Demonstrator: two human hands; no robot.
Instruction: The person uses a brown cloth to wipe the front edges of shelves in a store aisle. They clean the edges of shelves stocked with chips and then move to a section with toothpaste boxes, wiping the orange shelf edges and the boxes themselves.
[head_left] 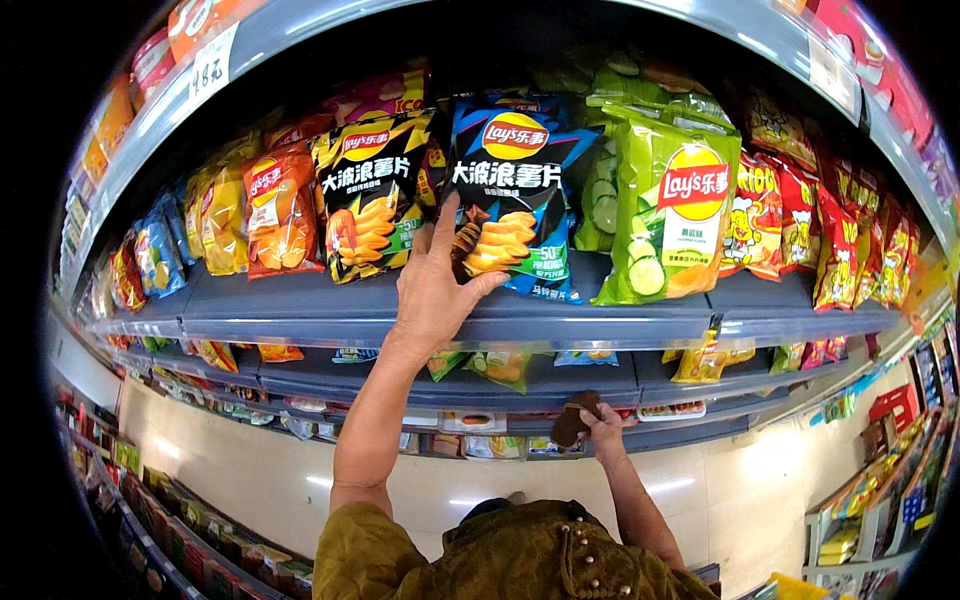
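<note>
Left hand point(437, 290) raised to the grey shelf point(300, 305), fingers spread, thumb out toward three o'clock. Fingertips touching the lower left corner of the blue chip bag point(515, 190), not closed around it; thumb resting just beneath the bag's lower edge. Blue bag standing upright near picture centre, slightly toward twelve o'clock, leaning a little over the shelf's front lip. At nine o'clock of it, just beside and partly overlapped, a black-and-yellow chip bag point(372, 195); further toward nine o'clock, an orange chip bag point(280, 210). At three o'clock of the blue bag, touching it, a green chip bag point(668, 210) tilted forward, then red-and-yellow snack packs point(800, 225) in a row toward the rim.

Right hand point(590, 420) low at five o'clock of the left, in front of the lower shelves, fingers curled tight around a small dark brown object point(573, 425), kind impossible to tell. Olive sleeve point(370, 550) and shoulder at six o'clock.
</note>
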